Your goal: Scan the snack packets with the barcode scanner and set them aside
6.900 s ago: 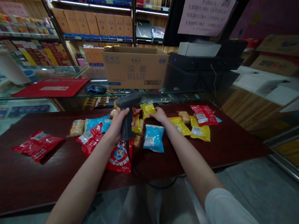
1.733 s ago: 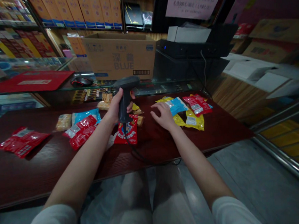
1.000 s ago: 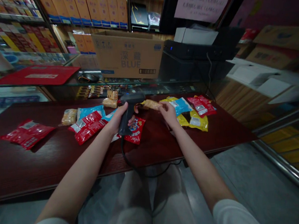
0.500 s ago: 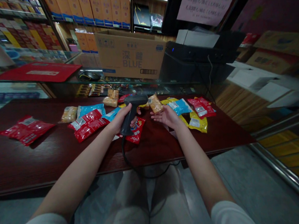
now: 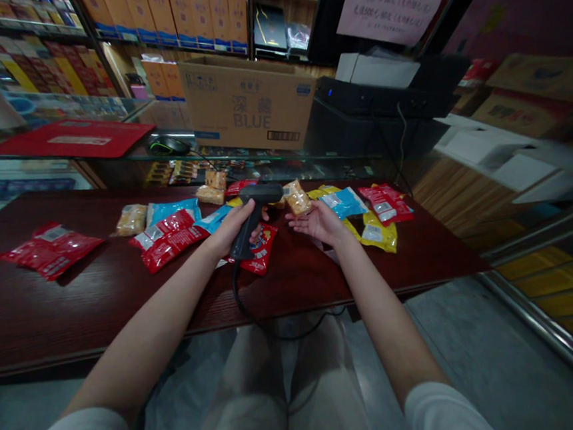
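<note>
My left hand (image 5: 238, 225) is wrapped round the grip of a black barcode scanner (image 5: 261, 192), whose head points right and whose cable hangs over the table's front edge. Close to that head, my right hand (image 5: 320, 224) holds up a small clear-wrapped snack pack (image 5: 296, 199), golden brown inside. A red snack bag (image 5: 263, 249) lies beneath the scanner, partly covered by it. Just right of my right hand are a blue bag (image 5: 344, 203) and a yellow bag (image 5: 379, 232). Left of the scanner lie another red bag (image 5: 171, 238) and a blue one (image 5: 173, 211).
More wrapped snack packs (image 5: 132, 220) and a red bag (image 5: 49, 250) lie on the dark wooden table (image 5: 99, 312). Behind it, a cardboard box (image 5: 252, 107), a computer mouse (image 5: 168, 144) and a red mat (image 5: 74, 138) rest on the glass counter. A metal rail (image 5: 552, 332) runs at the right.
Both hands keep their places, with the scanner and the snack pack still held close together. The view has shifted very slightly; nothing else has visibly moved.
</note>
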`<action>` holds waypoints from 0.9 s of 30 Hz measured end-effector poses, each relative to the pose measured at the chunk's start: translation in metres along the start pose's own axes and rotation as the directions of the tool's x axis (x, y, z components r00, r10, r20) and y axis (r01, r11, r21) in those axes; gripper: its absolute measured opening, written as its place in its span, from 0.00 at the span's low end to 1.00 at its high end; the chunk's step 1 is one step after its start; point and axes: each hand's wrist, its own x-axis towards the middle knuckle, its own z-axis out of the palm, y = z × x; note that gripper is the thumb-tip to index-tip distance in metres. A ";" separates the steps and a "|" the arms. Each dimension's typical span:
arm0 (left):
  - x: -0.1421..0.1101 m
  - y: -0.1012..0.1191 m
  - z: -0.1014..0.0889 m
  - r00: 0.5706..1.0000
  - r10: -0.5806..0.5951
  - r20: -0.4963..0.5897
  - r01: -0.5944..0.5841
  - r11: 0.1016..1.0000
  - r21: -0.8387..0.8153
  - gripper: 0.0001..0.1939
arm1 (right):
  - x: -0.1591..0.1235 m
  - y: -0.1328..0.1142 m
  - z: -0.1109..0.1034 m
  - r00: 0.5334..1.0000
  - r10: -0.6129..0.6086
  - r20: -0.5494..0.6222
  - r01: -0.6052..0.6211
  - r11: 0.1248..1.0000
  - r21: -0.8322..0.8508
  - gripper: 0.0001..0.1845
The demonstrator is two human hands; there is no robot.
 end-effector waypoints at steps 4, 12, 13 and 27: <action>0.001 -0.001 -0.002 0.999 -0.015 0.043 0.013 0.999 0.043 0.31 | 0.000 0.000 0.000 1.000 0.001 -0.005 -0.001 1.000 0.008 0.25; 0.004 -0.006 -0.008 0.999 -0.021 0.038 0.018 0.998 0.066 0.30 | 0.001 0.001 -0.002 0.999 -0.005 0.040 0.005 1.000 0.004 0.23; 0.004 -0.006 -0.008 1.000 -0.012 0.029 0.010 0.999 0.053 0.29 | 0.000 0.001 -0.002 0.999 -0.005 0.038 0.005 1.000 0.002 0.23; 0.003 -0.006 -0.009 0.998 -0.008 0.059 0.003 0.996 0.088 0.33 | 0.000 0.001 0.000 1.000 0.011 0.022 -0.011 1.000 -0.015 0.23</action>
